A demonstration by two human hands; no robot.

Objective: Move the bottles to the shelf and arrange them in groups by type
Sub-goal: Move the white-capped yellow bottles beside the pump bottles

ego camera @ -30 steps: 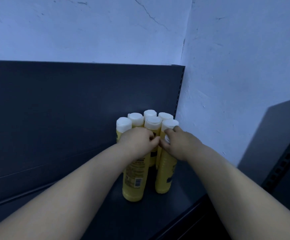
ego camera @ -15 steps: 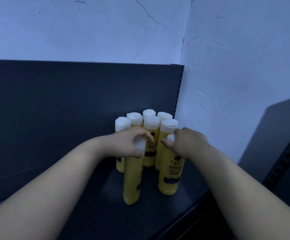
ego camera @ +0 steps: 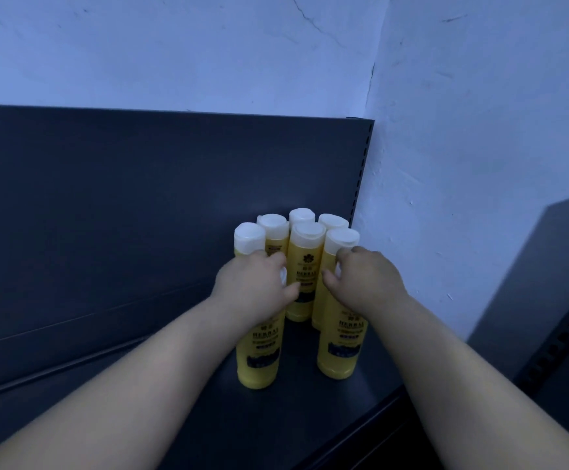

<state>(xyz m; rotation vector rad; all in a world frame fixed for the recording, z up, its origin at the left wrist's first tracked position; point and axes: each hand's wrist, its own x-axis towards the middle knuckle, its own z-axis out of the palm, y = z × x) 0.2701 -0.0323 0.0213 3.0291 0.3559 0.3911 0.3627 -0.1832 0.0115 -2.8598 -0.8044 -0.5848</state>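
Both front bottles have their caps hidden: the left hand (ego camera: 254,286) covers the top of the left front bottle (ego camera: 259,354), its grip closed around the cap, and the right hand (ego camera: 364,279) covers the top of the right front bottle (ego camera: 339,347) with fingers curled over it, though whether that grip is truly clenched cannot be told. The small print under "HERBAL" on each label is too blurred to read, and the light is dim. Behind the two grips stands the cluster (ego camera: 305,266) of six more yellow, white-capped bottles, upright and touching, packed into the far right corner of the dark shelf (ego camera: 174,418) against its back panel (ego camera: 140,198); their lower halves are partly blocked by the hands. Every bottle appears filled with yellow liquid. The forearms run out of the picture's bottom edge.
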